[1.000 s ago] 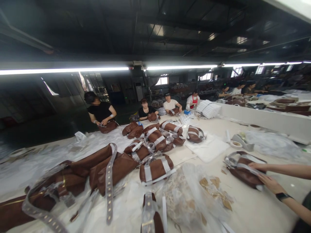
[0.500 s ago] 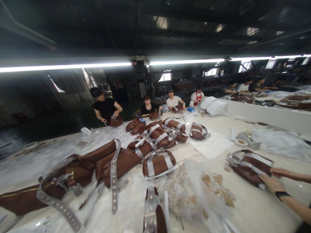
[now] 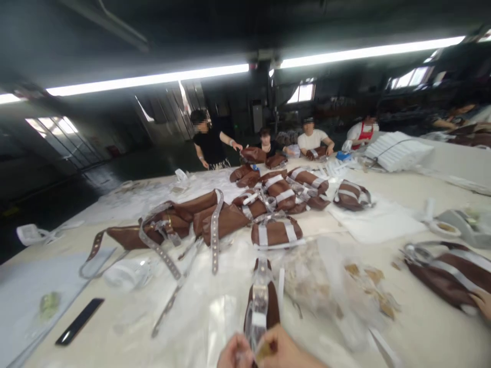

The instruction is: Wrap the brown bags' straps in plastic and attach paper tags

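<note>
At the bottom of the head view, my left hand [image 3: 235, 351] and my right hand [image 3: 286, 347] meet at the near end of a brown bag [image 3: 273, 301]. A strap wrapped in clear plastic [image 3: 260, 296] runs along the top of this bag, with a buckle-like fitting on it. Both hands have their fingers curled in and pinched. A small tan or yellowish patch shows by my right fingers, and something clear and shiny by my left; blur hides what they are.
Beyond lies a pile of brown bags [image 3: 282, 194] with pale bands. A clear plastic bag of tan scraps [image 3: 318, 281] is to the right. A dark phone-like slab [image 3: 80, 321] lies left. Another person's hand [image 3: 481, 301] touches a banded bag [image 3: 452, 271]. People work across the table.
My view has swung left and down, and both my hands have come into sight at the brown bag. The far-left person now reaches an arm over a bag by the pile.
</note>
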